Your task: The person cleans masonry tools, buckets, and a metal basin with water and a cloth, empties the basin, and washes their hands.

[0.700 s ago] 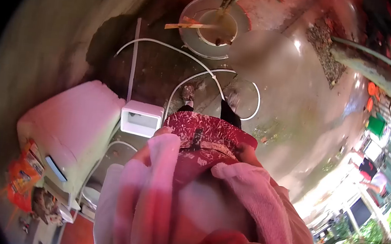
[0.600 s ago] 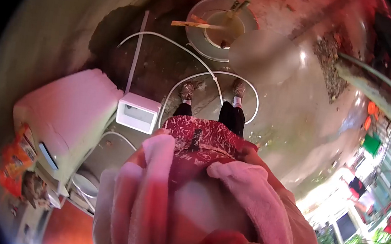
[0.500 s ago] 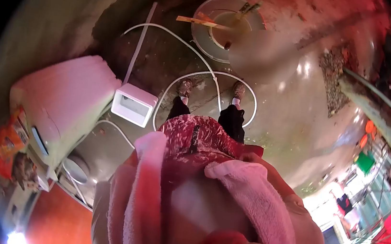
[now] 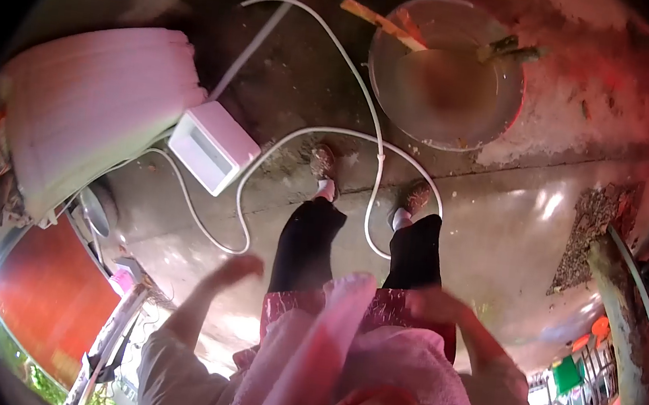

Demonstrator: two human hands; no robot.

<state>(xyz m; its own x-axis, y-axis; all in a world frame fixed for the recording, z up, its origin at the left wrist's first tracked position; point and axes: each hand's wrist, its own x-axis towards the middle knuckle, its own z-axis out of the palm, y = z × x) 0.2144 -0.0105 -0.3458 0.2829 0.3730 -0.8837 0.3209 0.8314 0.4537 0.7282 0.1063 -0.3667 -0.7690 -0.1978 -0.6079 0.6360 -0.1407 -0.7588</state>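
My left hand (image 4: pixel 235 268) hangs in the air beside my left thigh, just above the wet floor. Motion blur smears its fingers, and nothing shows clearly in it. My right hand (image 4: pixel 431 304) is at the right edge of my red, white-spattered apron (image 4: pixel 395 305). It is blurred too, so its grip does not show. A pink towel (image 4: pixel 349 301) hangs around my neck and down over my chest, between the two arms. Both feet stand on the floor inside loops of a white hose (image 4: pixel 325 130).
A big round tub (image 4: pixel 437 123) of murky liquid stands ahead, wooden sticks (image 4: pixel 381 23) across its rim. To the left are a white rectangular basin (image 4: pixel 215 146) and a large pale container (image 4: pixel 103 105). A pole (image 4: pixel 617 340) leans at the right.
My left hand has come into view on the left. The view has swung, so the tub now sits farther right. The towel hangs nearer the middle, and more of my legs shows.
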